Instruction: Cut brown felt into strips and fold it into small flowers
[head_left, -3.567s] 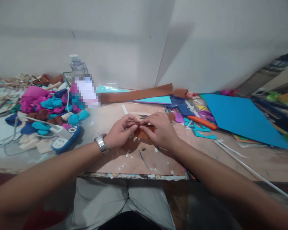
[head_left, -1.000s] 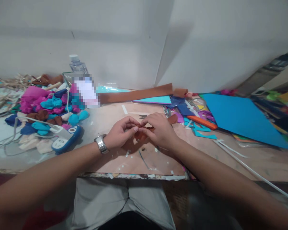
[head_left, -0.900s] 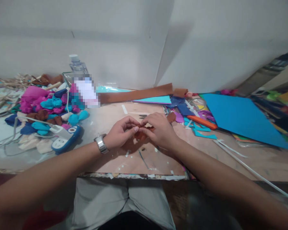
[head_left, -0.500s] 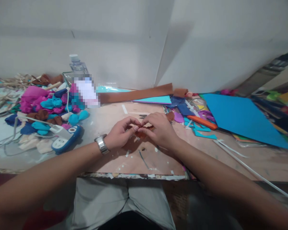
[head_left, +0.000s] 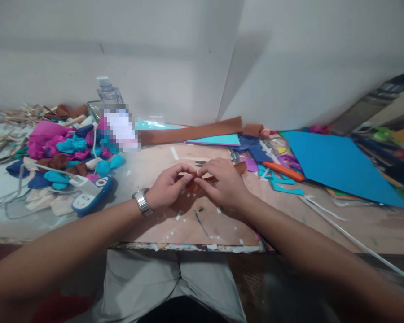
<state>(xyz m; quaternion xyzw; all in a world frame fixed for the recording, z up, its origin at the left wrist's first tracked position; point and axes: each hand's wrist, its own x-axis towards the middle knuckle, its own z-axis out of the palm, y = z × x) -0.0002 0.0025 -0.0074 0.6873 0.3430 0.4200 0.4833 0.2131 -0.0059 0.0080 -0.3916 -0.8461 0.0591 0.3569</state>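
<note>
My left hand (head_left: pixel 168 185) and right hand (head_left: pixel 228 185) pinch a brown piece (head_left: pixel 192 186); thumbs (head_left: pixel 182 183) slightly wider apart now, piece seemingly being worked.

Wall: plain grey panels (head_left: pixel 148 58) meeting at a seam (head_left: pixel 225 87) across from me | Light: dull, soft, a broad slanting shadow (head_left: pixel 252 63) right of the seam | Furniture: long worktable (head_left: pixel 384 229) along the wall, near edge ragged | Floor (head_left: pixel 276 296): dark, perhaps brownish in places; hard to tell
</note>
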